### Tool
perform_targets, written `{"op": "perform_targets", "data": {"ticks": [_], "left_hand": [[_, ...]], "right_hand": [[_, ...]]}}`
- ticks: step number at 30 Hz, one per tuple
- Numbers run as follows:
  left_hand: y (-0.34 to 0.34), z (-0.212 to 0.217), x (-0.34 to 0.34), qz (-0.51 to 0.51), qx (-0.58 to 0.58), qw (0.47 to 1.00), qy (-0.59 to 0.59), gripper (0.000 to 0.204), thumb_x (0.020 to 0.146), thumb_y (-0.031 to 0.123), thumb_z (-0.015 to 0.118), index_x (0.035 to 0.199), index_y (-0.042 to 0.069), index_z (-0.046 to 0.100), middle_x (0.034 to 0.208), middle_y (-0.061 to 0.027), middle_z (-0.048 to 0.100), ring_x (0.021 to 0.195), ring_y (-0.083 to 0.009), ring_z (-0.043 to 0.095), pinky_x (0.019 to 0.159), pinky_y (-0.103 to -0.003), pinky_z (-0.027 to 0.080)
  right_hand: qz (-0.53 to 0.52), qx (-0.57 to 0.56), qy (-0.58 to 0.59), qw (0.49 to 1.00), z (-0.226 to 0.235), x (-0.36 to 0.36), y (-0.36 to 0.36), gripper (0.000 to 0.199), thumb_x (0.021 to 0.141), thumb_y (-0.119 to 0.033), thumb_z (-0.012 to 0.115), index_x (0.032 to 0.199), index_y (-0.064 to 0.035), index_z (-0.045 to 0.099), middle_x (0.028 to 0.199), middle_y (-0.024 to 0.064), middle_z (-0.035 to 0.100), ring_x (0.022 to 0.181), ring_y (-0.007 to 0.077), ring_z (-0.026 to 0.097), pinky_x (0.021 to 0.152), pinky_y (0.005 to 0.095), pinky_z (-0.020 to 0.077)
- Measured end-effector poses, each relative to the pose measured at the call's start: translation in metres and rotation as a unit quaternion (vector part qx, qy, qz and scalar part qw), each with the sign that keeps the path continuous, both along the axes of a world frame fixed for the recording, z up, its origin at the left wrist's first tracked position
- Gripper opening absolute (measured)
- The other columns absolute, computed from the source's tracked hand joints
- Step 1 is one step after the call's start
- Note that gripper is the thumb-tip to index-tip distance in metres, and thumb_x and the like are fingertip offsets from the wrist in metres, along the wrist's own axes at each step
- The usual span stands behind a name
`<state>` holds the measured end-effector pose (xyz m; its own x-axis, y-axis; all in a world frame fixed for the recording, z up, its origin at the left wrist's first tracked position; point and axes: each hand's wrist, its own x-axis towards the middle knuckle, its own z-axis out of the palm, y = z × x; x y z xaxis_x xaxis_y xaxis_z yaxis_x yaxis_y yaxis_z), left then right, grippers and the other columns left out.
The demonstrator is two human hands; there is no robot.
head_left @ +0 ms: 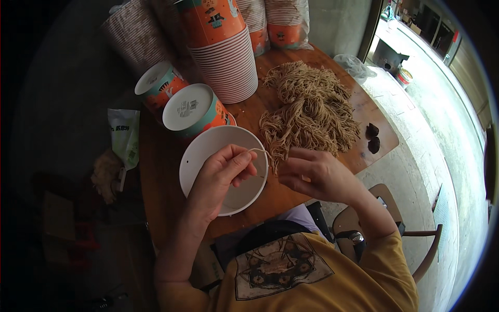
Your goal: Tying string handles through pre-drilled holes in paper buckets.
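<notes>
**Pinching a noodle strand over the white bowl**

Pinching one thin noodle strand point(258, 151), the left hand point(221, 174) hovers above a white bowl point(195, 161), its fingers closed on the strand's left end. The strand arcs right toward the right hand point(314, 174), whose fingers are curled at the lower edge of the noodle pile point(309, 112); whether they grip anything cannot be told. The bowl sits on the wooden surface point(161, 192) just in front of the person, and what shows of its inside, around the left hand, looks bare. The pile of tan dried noodles lies loose on the surface, right of the bowl and reaching toward the far edge. Two orange-and-teal cups point(189, 106) lie on their sides just behind the bowl, white bottoms facing up. Behind them stands a tall stack of cups point(223, 52), with more wrapped stacks point(283, 21) at the far edge. Two dark lumps point(372, 138) rest near the right edge of the surface, well apart from the bowl. A green-and-white bag point(125, 138) hangs off the left side.
</notes>
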<state>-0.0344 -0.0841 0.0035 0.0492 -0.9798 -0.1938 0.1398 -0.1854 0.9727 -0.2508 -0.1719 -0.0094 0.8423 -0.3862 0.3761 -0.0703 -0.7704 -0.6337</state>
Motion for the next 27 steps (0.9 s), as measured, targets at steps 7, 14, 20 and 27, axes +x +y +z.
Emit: {"op": "perform_targets", "data": {"ticks": [7, 14, 20, 27], "left_hand": [[-0.008, 0.001, -0.004, -0.016, 0.023, 0.999, 0.034, 0.017, 0.095, 0.020, 0.055, 0.102, 0.005, 0.060, 0.083, 0.0001, 0.064, 0.070, -0.0032, 0.051, 0.062, -0.018, 0.038], [-0.012, -0.002, -0.002, -0.017, 0.030, 0.998, 0.044, 0.016, 0.094, 0.019, 0.057, 0.101, 0.006, 0.059, 0.085, 0.0009, 0.063, 0.070, -0.0033, 0.051, 0.061, -0.018, 0.039], [-0.012, -0.001, -0.007, -0.021, 0.025, 0.998, 0.060, 0.016, 0.094, 0.021, 0.058, 0.101, 0.006, 0.059, 0.086, 0.0013, 0.062, 0.073, -0.0037, 0.052, 0.063, -0.019, 0.042], [-0.013, 0.002, -0.009, -0.037, 0.002, 0.996, 0.076, 0.020, 0.093, 0.024, 0.060, 0.102, 0.005, 0.059, 0.086, 0.0016, 0.060, 0.074, -0.0038, 0.053, 0.063, -0.019, 0.042]], "right_hand": [[0.019, -0.091, -0.069, 0.993, 0.027, 0.022, -0.018, 0.011, 0.081, -0.009, 0.067, 0.091, -0.0070, 0.063, 0.080, 0.0076, 0.050, 0.070, 0.0238, 0.056, 0.059, 0.0358, 0.0469], [0.055, -0.130, -0.098, 0.985, 0.030, 0.029, -0.033, 0.011, 0.086, -0.019, 0.064, 0.092, -0.0103, 0.063, 0.081, 0.0070, 0.051, 0.074, 0.0259, 0.059, 0.060, 0.0374, 0.0491], [0.053, -0.132, -0.133, 0.981, 0.024, 0.029, -0.035, 0.012, 0.081, -0.014, 0.069, 0.091, -0.0091, 0.065, 0.073, 0.0060, 0.047, 0.066, 0.0229, 0.053, 0.056, 0.0336, 0.0434], [0.065, -0.245, -0.201, 0.946, 0.022, 0.035, -0.041, 0.014, 0.081, -0.018, 0.069, 0.093, -0.0117, 0.066, 0.069, 0.0038, 0.046, 0.058, 0.0208, 0.052, 0.049, 0.0328, 0.0413]]}}
